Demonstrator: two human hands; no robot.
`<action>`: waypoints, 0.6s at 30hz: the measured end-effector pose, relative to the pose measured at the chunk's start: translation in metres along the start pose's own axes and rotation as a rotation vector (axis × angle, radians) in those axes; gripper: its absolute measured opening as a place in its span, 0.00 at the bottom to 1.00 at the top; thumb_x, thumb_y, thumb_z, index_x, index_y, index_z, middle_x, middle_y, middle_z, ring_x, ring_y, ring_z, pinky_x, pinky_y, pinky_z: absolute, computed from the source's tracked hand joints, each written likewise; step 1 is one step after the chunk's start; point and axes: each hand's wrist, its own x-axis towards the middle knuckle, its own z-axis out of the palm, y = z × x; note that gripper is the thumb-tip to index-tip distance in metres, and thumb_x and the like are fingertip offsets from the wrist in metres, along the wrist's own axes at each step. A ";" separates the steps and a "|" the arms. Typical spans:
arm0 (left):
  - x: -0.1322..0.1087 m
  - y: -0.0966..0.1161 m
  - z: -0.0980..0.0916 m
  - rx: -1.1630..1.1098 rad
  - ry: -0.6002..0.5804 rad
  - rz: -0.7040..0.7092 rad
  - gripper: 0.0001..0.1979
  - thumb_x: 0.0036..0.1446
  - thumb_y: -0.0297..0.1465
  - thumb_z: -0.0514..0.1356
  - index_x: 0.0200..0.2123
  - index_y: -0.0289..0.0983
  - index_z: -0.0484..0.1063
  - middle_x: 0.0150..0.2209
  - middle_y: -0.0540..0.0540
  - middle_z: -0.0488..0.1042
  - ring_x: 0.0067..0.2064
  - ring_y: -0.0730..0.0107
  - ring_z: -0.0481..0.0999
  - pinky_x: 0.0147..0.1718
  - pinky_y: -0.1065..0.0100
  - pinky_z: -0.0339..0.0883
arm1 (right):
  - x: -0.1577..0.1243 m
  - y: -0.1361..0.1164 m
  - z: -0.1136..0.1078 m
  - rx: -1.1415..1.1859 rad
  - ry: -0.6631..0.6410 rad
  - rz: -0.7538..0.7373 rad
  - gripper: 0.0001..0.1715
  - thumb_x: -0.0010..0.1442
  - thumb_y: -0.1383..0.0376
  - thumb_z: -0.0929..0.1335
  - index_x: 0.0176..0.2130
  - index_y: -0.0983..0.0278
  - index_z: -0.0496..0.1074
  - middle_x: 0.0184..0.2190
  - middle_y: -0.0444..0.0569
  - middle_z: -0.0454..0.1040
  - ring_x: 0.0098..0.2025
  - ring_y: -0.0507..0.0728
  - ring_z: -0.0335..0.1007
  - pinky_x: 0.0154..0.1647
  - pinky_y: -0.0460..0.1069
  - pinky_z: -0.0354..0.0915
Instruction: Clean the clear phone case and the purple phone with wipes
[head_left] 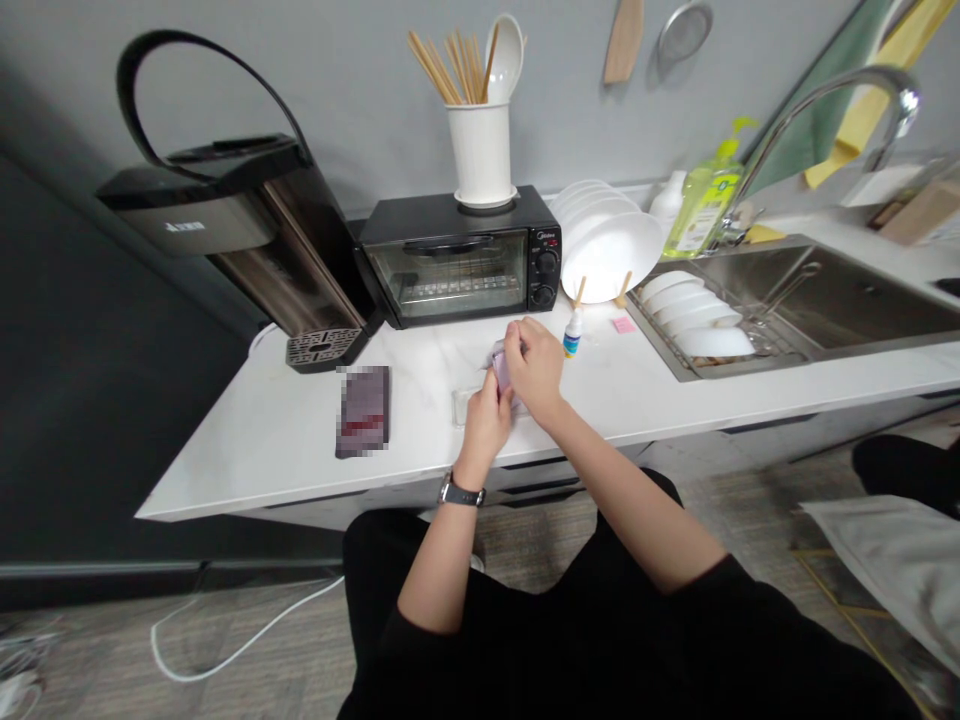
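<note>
My left hand (486, 418), with a dark watch on the wrist, is closed around a small pale purple object (501, 368) whose kind I cannot make out. Bent over the top of it, my right hand (538, 368) has its fingers curled in at the object's upper end. Both hands are just above the white counter. Beside my left hand lies a clear, flat case (460, 407), partly covered by the hand. A small white bottle with a blue and yellow label (572, 335) stands right behind my right hand. Farther right is a pink sticky note (623, 325).
Behind the hands stands a black toaster oven (457, 270) bearing a white utensil holder (481, 150). A tall drinks machine (277, 240) and a dark, blurred-out flat item (363, 412) are on the left. White plates (611, 255), bowls (705, 325) and a sink (847, 300) lie rightward.
</note>
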 end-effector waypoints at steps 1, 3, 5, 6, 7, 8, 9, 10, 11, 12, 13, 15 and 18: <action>0.000 -0.001 0.001 0.004 0.000 0.004 0.25 0.69 0.33 0.52 0.67 0.34 0.64 0.38 0.38 0.83 0.34 0.60 0.81 0.34 0.66 0.68 | -0.001 0.000 -0.001 -0.015 0.001 -0.037 0.27 0.78 0.61 0.55 0.27 0.60 0.65 0.27 0.47 0.67 0.32 0.57 0.62 0.35 0.53 0.53; 0.001 -0.005 0.002 0.014 -0.007 0.015 0.25 0.69 0.34 0.52 0.67 0.33 0.64 0.39 0.37 0.83 0.35 0.58 0.82 0.35 0.64 0.69 | -0.003 0.000 -0.002 -0.067 -0.033 -0.187 0.26 0.77 0.61 0.57 0.29 0.60 0.68 0.29 0.49 0.69 0.36 0.59 0.62 0.39 0.55 0.54; 0.002 -0.008 0.004 0.025 -0.012 0.035 0.26 0.69 0.34 0.52 0.66 0.31 0.64 0.41 0.35 0.83 0.38 0.53 0.83 0.37 0.62 0.71 | -0.004 -0.001 -0.002 -0.110 -0.114 -0.378 0.24 0.77 0.60 0.59 0.30 0.60 0.70 0.30 0.49 0.71 0.38 0.60 0.62 0.42 0.56 0.53; 0.002 -0.009 0.005 0.028 -0.003 0.049 0.26 0.68 0.34 0.52 0.65 0.31 0.65 0.43 0.33 0.83 0.41 0.52 0.83 0.38 0.61 0.72 | -0.004 -0.001 -0.002 -0.124 -0.157 -0.475 0.23 0.77 0.60 0.60 0.31 0.60 0.71 0.30 0.48 0.71 0.38 0.59 0.61 0.43 0.56 0.53; 0.003 -0.010 0.006 0.030 0.004 0.062 0.25 0.67 0.33 0.51 0.64 0.30 0.67 0.44 0.32 0.83 0.43 0.51 0.83 0.39 0.60 0.72 | -0.003 -0.001 -0.001 -0.134 -0.192 -0.562 0.22 0.76 0.60 0.60 0.31 0.61 0.71 0.30 0.48 0.71 0.38 0.59 0.61 0.43 0.56 0.52; 0.003 -0.011 0.006 0.034 0.007 0.072 0.24 0.67 0.32 0.51 0.62 0.30 0.69 0.45 0.32 0.83 0.44 0.50 0.83 0.40 0.59 0.73 | -0.002 -0.001 -0.001 -0.143 -0.211 -0.627 0.22 0.76 0.60 0.61 0.32 0.61 0.72 0.30 0.47 0.71 0.37 0.59 0.61 0.42 0.56 0.52; 0.003 -0.010 0.006 0.039 0.004 0.075 0.23 0.67 0.32 0.51 0.60 0.30 0.71 0.44 0.32 0.83 0.44 0.50 0.83 0.40 0.59 0.73 | -0.002 0.000 0.000 -0.153 -0.213 -0.663 0.22 0.76 0.61 0.61 0.32 0.61 0.72 0.29 0.47 0.71 0.37 0.58 0.60 0.41 0.55 0.51; 0.003 -0.009 0.006 0.046 -0.002 0.070 0.23 0.67 0.32 0.50 0.60 0.30 0.71 0.43 0.32 0.83 0.43 0.51 0.83 0.40 0.59 0.73 | -0.001 0.001 -0.001 -0.163 -0.200 -0.663 0.22 0.76 0.62 0.60 0.31 0.61 0.72 0.29 0.47 0.71 0.36 0.58 0.60 0.40 0.55 0.50; 0.003 -0.008 0.005 0.054 -0.012 0.061 0.23 0.67 0.32 0.50 0.61 0.30 0.70 0.41 0.34 0.84 0.41 0.51 0.83 0.39 0.60 0.72 | 0.000 0.002 -0.001 -0.172 -0.173 -0.628 0.22 0.76 0.62 0.60 0.31 0.61 0.72 0.28 0.47 0.71 0.35 0.58 0.60 0.39 0.55 0.50; 0.002 -0.006 0.004 0.060 -0.022 0.051 0.25 0.67 0.32 0.51 0.63 0.30 0.68 0.39 0.35 0.84 0.38 0.52 0.83 0.38 0.61 0.72 | 0.001 0.002 -0.002 -0.180 -0.143 -0.569 0.22 0.76 0.63 0.60 0.30 0.61 0.71 0.27 0.47 0.70 0.35 0.58 0.60 0.39 0.55 0.50; 0.002 -0.004 0.003 0.062 -0.024 0.045 0.27 0.67 0.31 0.51 0.66 0.30 0.65 0.39 0.36 0.84 0.37 0.53 0.83 0.37 0.62 0.71 | 0.001 0.002 -0.003 -0.181 -0.114 -0.497 0.23 0.76 0.63 0.60 0.29 0.61 0.70 0.27 0.47 0.71 0.34 0.58 0.61 0.39 0.55 0.50; 0.001 0.001 0.001 0.053 -0.015 0.040 0.29 0.68 0.31 0.51 0.71 0.32 0.58 0.41 0.36 0.84 0.37 0.56 0.83 0.37 0.63 0.70 | 0.001 0.000 -0.004 -0.160 -0.080 -0.339 0.23 0.75 0.63 0.60 0.28 0.61 0.69 0.27 0.48 0.71 0.35 0.59 0.63 0.39 0.55 0.52; 0.000 0.003 -0.001 0.016 -0.014 0.020 0.27 0.69 0.32 0.51 0.69 0.33 0.61 0.42 0.36 0.84 0.36 0.58 0.82 0.35 0.65 0.69 | -0.002 -0.005 -0.002 -0.082 -0.059 -0.020 0.25 0.76 0.62 0.57 0.29 0.61 0.68 0.27 0.48 0.71 0.33 0.58 0.65 0.36 0.54 0.52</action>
